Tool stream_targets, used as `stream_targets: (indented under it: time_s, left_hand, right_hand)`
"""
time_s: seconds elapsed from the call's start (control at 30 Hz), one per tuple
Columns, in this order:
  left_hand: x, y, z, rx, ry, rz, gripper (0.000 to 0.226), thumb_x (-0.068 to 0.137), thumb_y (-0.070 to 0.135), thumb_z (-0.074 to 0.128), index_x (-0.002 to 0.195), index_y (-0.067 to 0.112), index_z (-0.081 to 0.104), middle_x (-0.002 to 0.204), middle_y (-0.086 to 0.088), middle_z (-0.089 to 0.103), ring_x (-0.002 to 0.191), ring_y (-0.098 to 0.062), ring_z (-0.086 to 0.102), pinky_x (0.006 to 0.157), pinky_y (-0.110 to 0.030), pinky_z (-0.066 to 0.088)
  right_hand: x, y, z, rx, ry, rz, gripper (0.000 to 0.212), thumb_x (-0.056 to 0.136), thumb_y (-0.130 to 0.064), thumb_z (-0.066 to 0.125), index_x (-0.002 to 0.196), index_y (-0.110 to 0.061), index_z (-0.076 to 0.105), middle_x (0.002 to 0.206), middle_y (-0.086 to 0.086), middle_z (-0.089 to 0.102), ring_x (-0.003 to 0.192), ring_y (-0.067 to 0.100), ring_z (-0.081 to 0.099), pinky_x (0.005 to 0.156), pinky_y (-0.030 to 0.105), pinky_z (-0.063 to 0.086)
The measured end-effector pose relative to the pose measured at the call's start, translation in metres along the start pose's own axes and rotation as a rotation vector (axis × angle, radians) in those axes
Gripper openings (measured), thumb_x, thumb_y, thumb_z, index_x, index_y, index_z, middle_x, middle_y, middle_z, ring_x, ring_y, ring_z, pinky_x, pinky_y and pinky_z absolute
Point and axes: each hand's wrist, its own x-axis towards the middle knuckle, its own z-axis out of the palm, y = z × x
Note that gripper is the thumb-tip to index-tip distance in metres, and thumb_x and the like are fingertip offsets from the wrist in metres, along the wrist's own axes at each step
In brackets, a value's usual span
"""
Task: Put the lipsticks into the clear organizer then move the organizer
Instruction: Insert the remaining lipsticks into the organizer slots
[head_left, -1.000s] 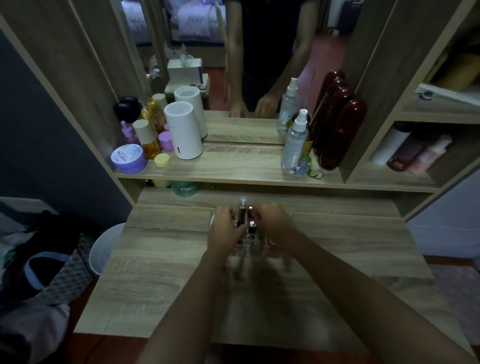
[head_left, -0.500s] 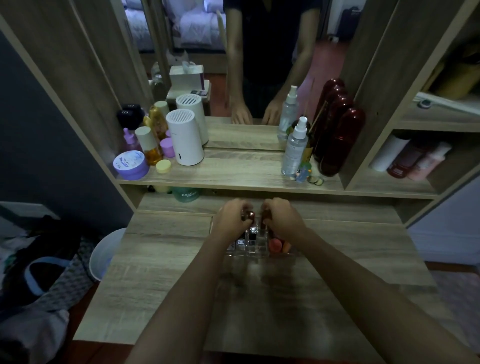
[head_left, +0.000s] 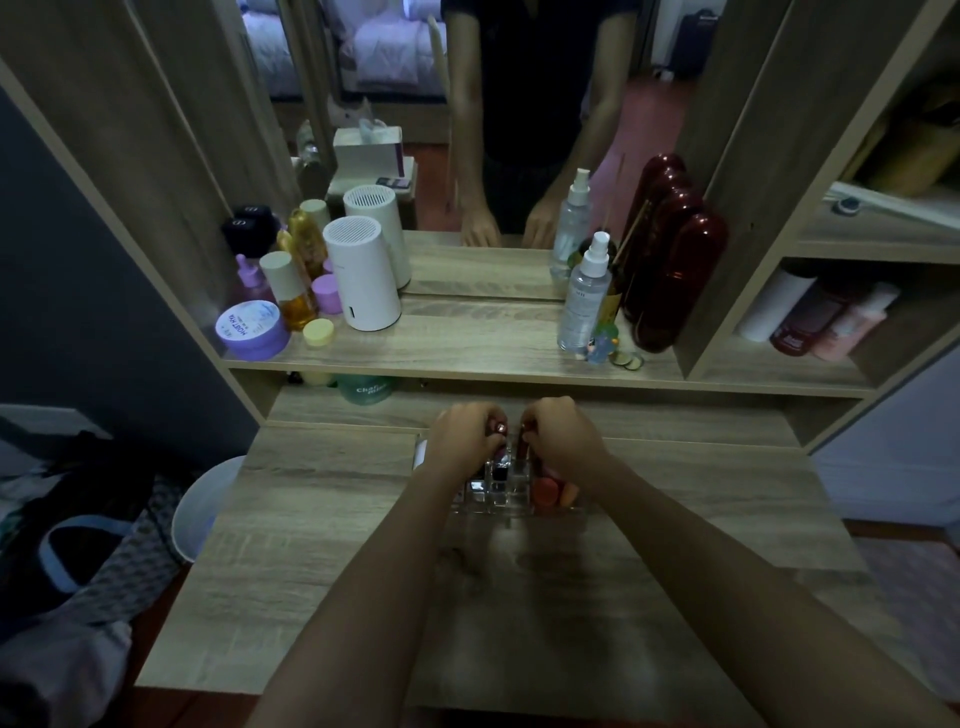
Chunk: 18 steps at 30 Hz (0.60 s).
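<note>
- The clear organizer (head_left: 511, 493) stands on the wooden dressing table (head_left: 322, 519), near the table's far edge and about midway between its left and right edges.
- The left hand (head_left: 465, 434) is curled over the organizer's left far part, fingers clenched around the top of a lipstick (head_left: 500, 457) that stands upright in a compartment.
- The right hand (head_left: 561, 434) is curled over the right far part, fingers closed; a dark red tube top (head_left: 527, 427) shows at its fingertips, though whether it grips that tube or the organizer wall cannot be told.
- Both forearms reach in from the near edge of the table and meet over the organizer, the hands just apart from each other.
- An orange rounded item (head_left: 545, 491) sits in the organizer's right front compartment, just below the right wrist.
- The organizer's front row of small cells looks mostly bare, with one silvery cap at its left.
- On the shelf (head_left: 467, 343) above the table's far edge stand a white cylindrical device (head_left: 362, 275), a purple jar (head_left: 252, 330), a small yellow lid (head_left: 318, 332) and amber bottles at its left end.
- A clear spray bottle (head_left: 584, 293) and a dark red glossy case (head_left: 675, 280) stand at the shelf's right end.
- A mirror (head_left: 519, 130) behind the shelf reflects the person's arms.
- A white bin (head_left: 200, 509) stands beside the table's left edge.
</note>
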Motion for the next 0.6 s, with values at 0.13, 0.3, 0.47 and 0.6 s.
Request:
stream_targets:
  time_s: [0.13, 0.3, 0.47, 0.6]
  left_hand:
    - [-0.0005, 0.0015, 0.0007, -0.004, 0.006, 0.001, 0.022, 0.082, 0.023, 0.066, 0.104, 0.025, 0.068, 0.101, -0.001, 0.073, 0.096, -0.020, 0.065, 0.081, -0.037, 0.053]
    - [-0.0024, 0.0012, -0.0008, -0.005, 0.003, 0.003, 0.021, 0.081, 0.024, 0.068, 0.101, 0.025, 0.068, 0.099, 0.000, 0.073, 0.094, -0.018, 0.065, 0.081, -0.033, 0.051]
    - [-0.0033, 0.0010, -0.0038, -0.029, -0.026, -0.005, 0.022, 0.079, 0.024, 0.070, 0.100, 0.024, 0.068, 0.100, 0.000, 0.073, 0.094, -0.019, 0.066, 0.085, -0.040, 0.056]
    - [-0.0033, 0.0016, -0.0043, -0.071, -0.040, -0.009, 0.023, 0.079, 0.020, 0.070, 0.101, 0.021, 0.067, 0.102, -0.002, 0.072, 0.095, -0.020, 0.065, 0.084, -0.040, 0.056]
  right_hand:
    - [0.0001, 0.0000, 0.0002, -0.001, 0.007, -0.002, 0.018, 0.090, -0.009, 0.056, 0.100, -0.005, 0.071, 0.103, 0.017, 0.071, 0.097, 0.031, 0.066, 0.084, 0.040, 0.054]
    - [-0.0013, 0.0001, 0.0019, 0.002, 0.017, -0.009, 0.019, 0.091, -0.010, 0.055, 0.104, -0.006, 0.069, 0.104, 0.016, 0.070, 0.098, 0.030, 0.065, 0.084, 0.040, 0.055]
    - [-0.0029, -0.0013, 0.0014, 0.013, 0.012, -0.006, 0.019, 0.092, -0.011, 0.055, 0.104, -0.007, 0.068, 0.104, 0.014, 0.070, 0.097, 0.028, 0.065, 0.082, 0.037, 0.053]
    - [-0.0045, -0.0022, 0.0005, 0.016, 0.012, -0.007, 0.020, 0.092, -0.011, 0.054, 0.107, -0.007, 0.067, 0.105, 0.014, 0.069, 0.098, 0.027, 0.064, 0.085, 0.038, 0.054]
